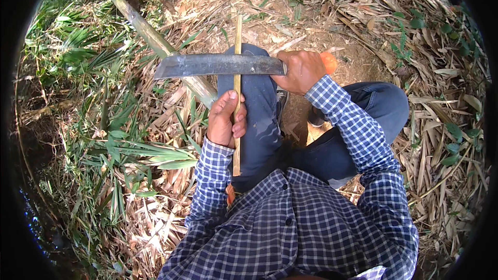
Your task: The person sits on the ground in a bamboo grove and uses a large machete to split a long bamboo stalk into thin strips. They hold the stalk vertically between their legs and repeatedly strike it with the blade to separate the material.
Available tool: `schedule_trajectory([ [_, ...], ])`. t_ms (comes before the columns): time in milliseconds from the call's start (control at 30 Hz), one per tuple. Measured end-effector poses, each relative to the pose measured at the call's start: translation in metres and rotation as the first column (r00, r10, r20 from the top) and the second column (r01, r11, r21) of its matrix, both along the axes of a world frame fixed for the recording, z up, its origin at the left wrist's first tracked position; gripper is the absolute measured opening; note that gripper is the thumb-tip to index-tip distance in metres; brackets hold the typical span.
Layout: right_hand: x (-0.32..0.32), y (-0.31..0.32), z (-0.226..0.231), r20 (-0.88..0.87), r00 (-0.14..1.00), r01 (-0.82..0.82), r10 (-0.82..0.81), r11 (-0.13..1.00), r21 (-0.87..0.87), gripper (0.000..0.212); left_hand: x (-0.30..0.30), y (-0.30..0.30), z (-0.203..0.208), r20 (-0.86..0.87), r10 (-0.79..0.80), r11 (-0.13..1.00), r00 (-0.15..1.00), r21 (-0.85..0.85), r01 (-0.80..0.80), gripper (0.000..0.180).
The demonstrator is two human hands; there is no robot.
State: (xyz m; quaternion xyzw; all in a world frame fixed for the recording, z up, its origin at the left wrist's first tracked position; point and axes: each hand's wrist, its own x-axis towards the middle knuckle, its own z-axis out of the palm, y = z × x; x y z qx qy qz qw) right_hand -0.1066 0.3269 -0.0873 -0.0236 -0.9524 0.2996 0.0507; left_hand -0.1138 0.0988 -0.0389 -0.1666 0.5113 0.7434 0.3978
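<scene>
My left hand (226, 119) is closed round a thin, narrow bamboo strip (238, 80), thumb lying along it. The strip runs lengthwise over my bent left knee, its lower end near my lap. In my right hand (302, 71) is a machete (223, 66) with an orange handle end (329, 63) showing past the fist. Its long dark blade points left and crosses the strip above my left hand, over the knee. From this angle I cannot tell whether the blade presses on the strip or only hovers over it.
A long bamboo pole (140, 23) slants from the upper left down to beside my left knee. Green leaves (161, 156) and undergrowth crowd the left side. Dry husks and shavings (436, 119) cover much of the ground. My right leg (376, 109) is folded to the right.
</scene>
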Motion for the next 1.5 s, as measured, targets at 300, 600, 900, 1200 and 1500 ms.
schedule_trajectory([
  [300,0.005,0.011,-0.003,-0.039,0.999,0.013,-0.012,1.000,0.024,0.031,-0.003,-0.005,-0.001,0.067,-0.025,0.983,0.997,0.184,0.012,0.023],
  [600,0.029,0.010,0.017,0.010,0.993,-0.119,0.118,0.991,0.059,0.026,0.003,-0.015,-0.009,0.275,-0.113,0.873,0.955,0.487,-0.037,0.023],
  [900,0.039,0.015,0.005,0.016,0.994,-0.108,0.107,0.993,0.042,0.027,0.009,-0.007,-0.012,0.391,-0.147,0.812,0.909,0.572,-0.114,0.020],
  [1200,0.036,0.018,0.006,0.020,0.989,-0.148,0.148,0.989,0.002,0.028,0.013,-0.002,-0.008,0.449,-0.113,0.784,0.886,0.588,-0.198,0.020],
  [1500,0.029,0.020,-0.006,-0.029,0.986,-0.166,0.165,0.986,-0.032,0.019,0.023,-0.008,-0.006,0.487,-0.103,0.753,0.867,0.608,-0.252,0.020],
])
